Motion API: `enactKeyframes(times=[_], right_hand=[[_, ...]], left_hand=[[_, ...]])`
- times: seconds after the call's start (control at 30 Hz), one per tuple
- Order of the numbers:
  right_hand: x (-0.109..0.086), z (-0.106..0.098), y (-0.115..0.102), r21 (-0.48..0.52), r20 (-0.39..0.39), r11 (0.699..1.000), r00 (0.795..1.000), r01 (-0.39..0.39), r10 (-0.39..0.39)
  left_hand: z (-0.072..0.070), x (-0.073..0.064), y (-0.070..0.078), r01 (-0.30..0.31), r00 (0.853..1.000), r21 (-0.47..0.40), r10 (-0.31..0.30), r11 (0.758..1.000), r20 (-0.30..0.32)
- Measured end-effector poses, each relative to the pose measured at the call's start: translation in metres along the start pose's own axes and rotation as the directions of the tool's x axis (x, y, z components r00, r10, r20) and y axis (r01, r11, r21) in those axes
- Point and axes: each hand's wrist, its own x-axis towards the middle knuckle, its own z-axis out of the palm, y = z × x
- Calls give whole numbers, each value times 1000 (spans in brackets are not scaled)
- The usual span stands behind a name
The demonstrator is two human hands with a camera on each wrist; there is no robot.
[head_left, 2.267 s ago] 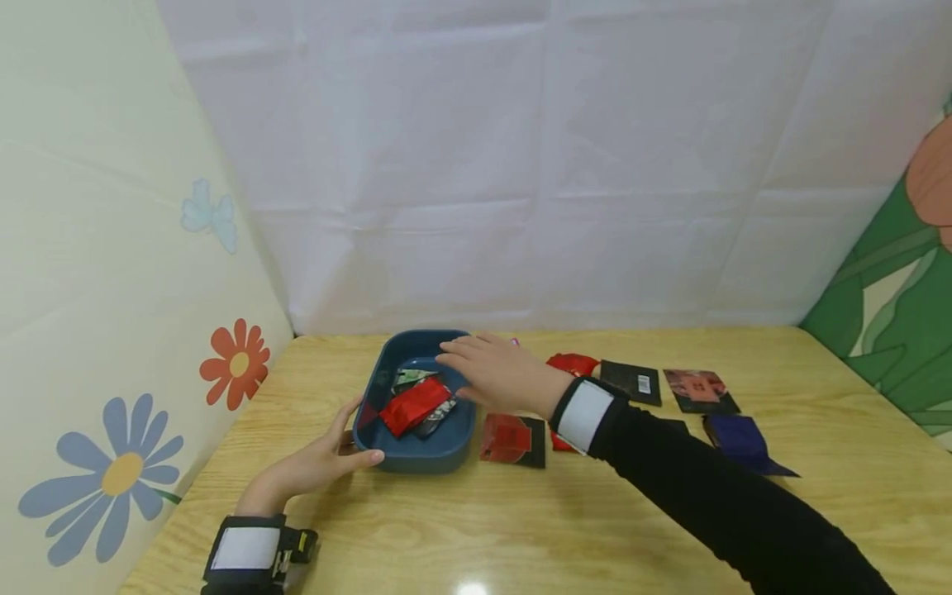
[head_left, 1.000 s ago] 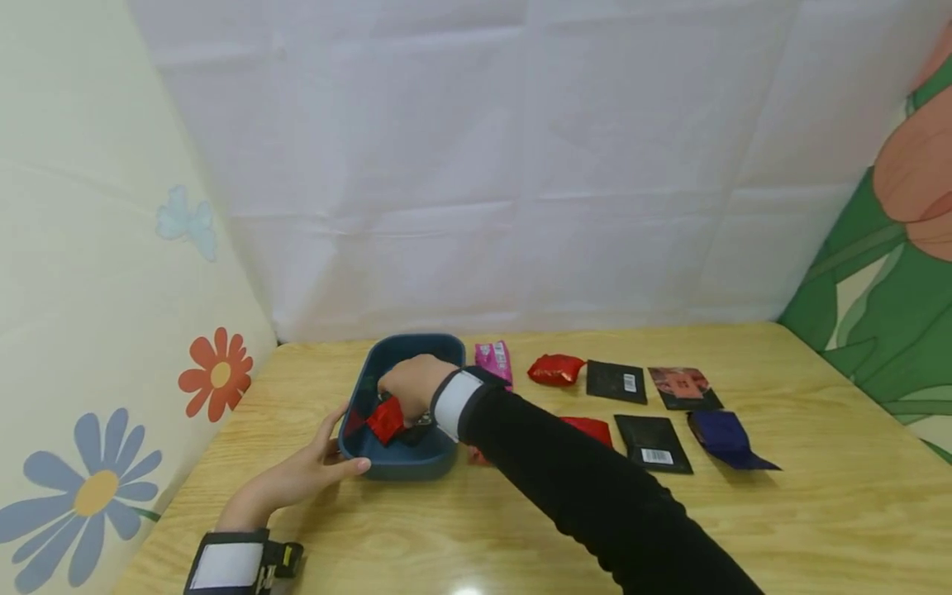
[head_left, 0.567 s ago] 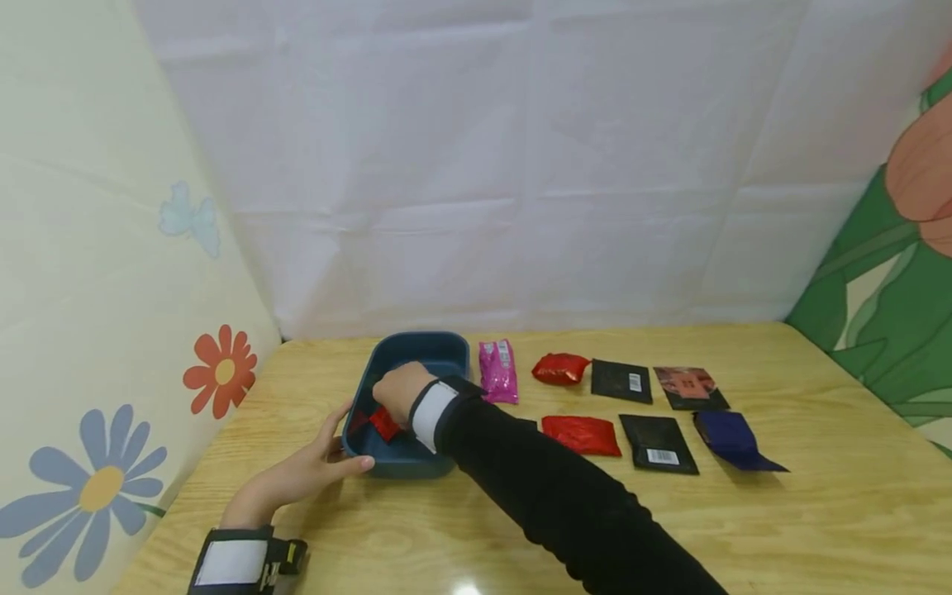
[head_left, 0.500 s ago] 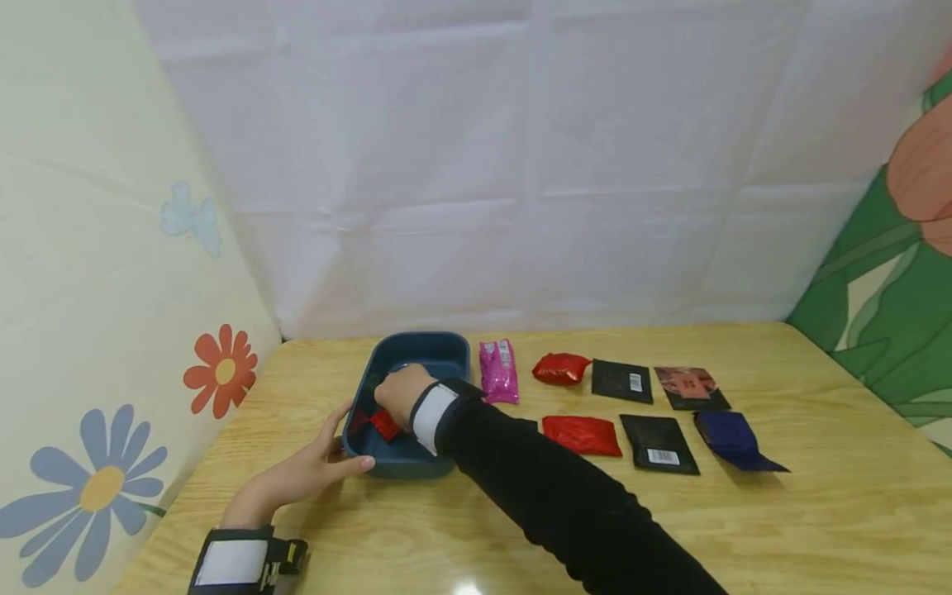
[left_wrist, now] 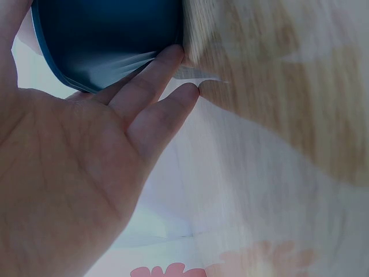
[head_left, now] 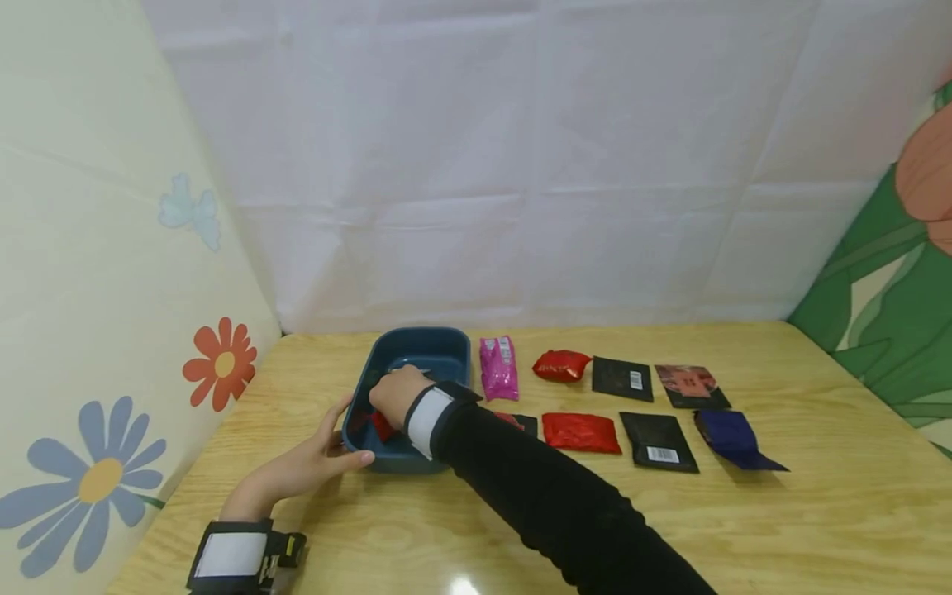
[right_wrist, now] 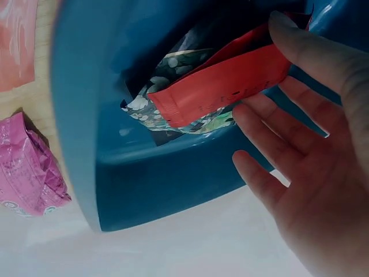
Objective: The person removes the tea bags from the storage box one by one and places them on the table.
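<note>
A deep blue plastic bin stands on the table at centre left in the head view. My left hand holds its near left corner, thumb along the front wall and fingers along the left side; the left wrist view shows those fingers against the blue wall. Inside the bin, my right hand pinches a red foil packet, thumb at its upper edge and fingertips at its lower one. Under it lie a dark packet with a floral print and a green-patterned one.
Right of the bin lie a pink packet, two red packets, several flat black sachets, some with reddish prints, and a dark blue pouch. A white backdrop rises behind the table.
My right hand has gone from above the bin's right rim down into it and taken hold of the red packet. The left hand has kept its place on the bin.
</note>
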Motion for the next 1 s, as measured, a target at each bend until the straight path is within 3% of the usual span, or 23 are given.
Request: enactKeyframes(times=[0.2, 0.4, 0.7, 1.0], right_hand=[[3, 0, 3, 23, 6, 1000, 1000, 19, -20], [7, 0, 14, 118, 24, 993, 999, 24, -27], [-9, -21, 28, 267, 58, 963, 998, -17, 1], [-25, -21, 28, 285, 7, 956, 997, 66, -71]], left_hand=[[0, 1, 0, -8, 1000, -13, 8, 1000, 1], [1, 1, -1, -26, 1000, -29, 27, 999, 6], [-1, 2, -2, -13, 1000, -20, 13, 1000, 5], [0, 0, -1, -30, 999, -38, 30, 999, 17]])
